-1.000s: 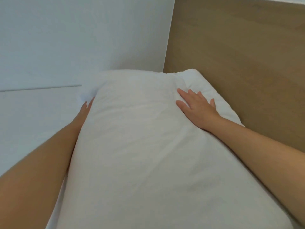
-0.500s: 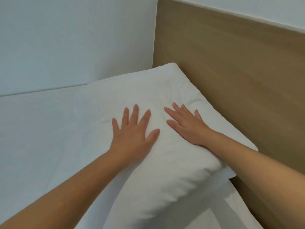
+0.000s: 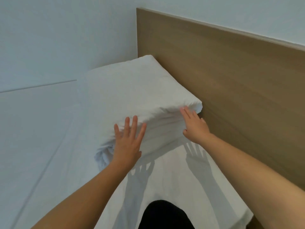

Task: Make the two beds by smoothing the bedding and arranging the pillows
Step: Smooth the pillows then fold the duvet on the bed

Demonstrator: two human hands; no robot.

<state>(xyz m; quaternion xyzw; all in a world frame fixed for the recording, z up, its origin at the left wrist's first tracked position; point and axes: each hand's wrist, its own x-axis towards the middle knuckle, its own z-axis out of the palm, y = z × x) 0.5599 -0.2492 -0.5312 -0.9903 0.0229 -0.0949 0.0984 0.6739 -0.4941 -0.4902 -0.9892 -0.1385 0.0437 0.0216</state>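
Note:
A plump white pillow (image 3: 132,93) lies at the head of the bed, along the wooden headboard (image 3: 231,83) and into the wall corner. My left hand (image 3: 127,142) presses flat, fingers spread, against the pillow's near end on its left side. My right hand (image 3: 195,126) lies flat with straight fingers on the same near end, close to the headboard. The white sheet (image 3: 173,176) under my arms is smooth, with the shadows of both hands on it.
A white wall (image 3: 57,38) borders the bed on the left. The white duvet (image 3: 33,146) covers the left part of the bed, its folded edge running diagonally. A dark knee or garment (image 3: 165,215) rests on the sheet at the bottom.
Both hands slid off the pillow's top to its near end. The view has pulled back, so the pillow now lies farther off and more of the sheet shows.

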